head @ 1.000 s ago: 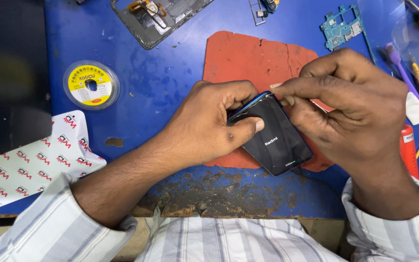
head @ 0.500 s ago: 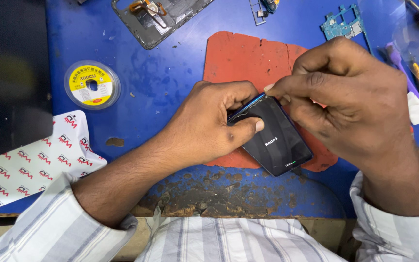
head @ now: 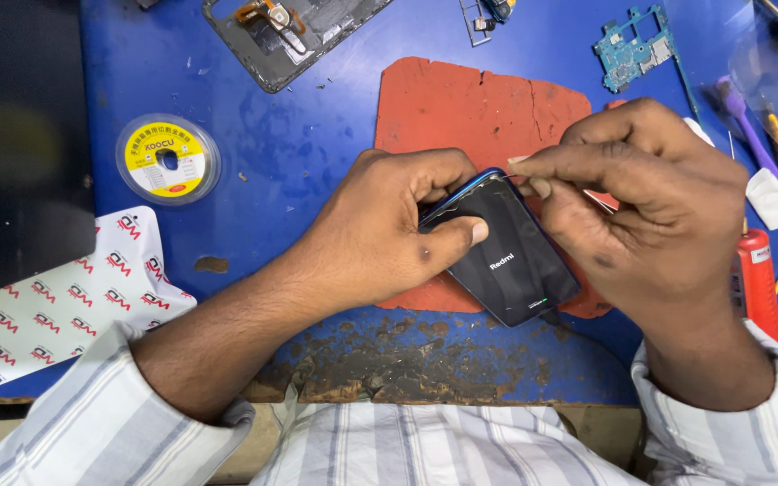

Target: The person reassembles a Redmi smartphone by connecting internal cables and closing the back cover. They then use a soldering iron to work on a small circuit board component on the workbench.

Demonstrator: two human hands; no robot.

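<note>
A dark phone [head: 511, 261] with a blue rim lies tilted on a red rubber pad [head: 470, 108]. My left hand [head: 380, 234] grips its left side, the thumb pressed flat across the dark face. My right hand [head: 650, 198] hovers over the phone's upper right edge. Its thumb and fingers are pinched on a small thin tool [head: 520, 163] at the phone's top corner, and most of that tool is hidden by the fingers. The phone's lower end shows a small lit mark.
The blue work mat [head: 317, 153] holds a yellow-labelled tape spool [head: 167, 159], an opened phone frame [head: 290, 27], a green circuit board [head: 632, 49], a purple tool [head: 745, 117], a red bottle [head: 756, 279] and a white patterned sheet [head: 56, 297]. The mat's near edge is worn.
My right hand has drawn back off the phone's right side, and its pinched fingertips now sit at the top corner. More of the phone shows. The left hand has kept its hold.
</note>
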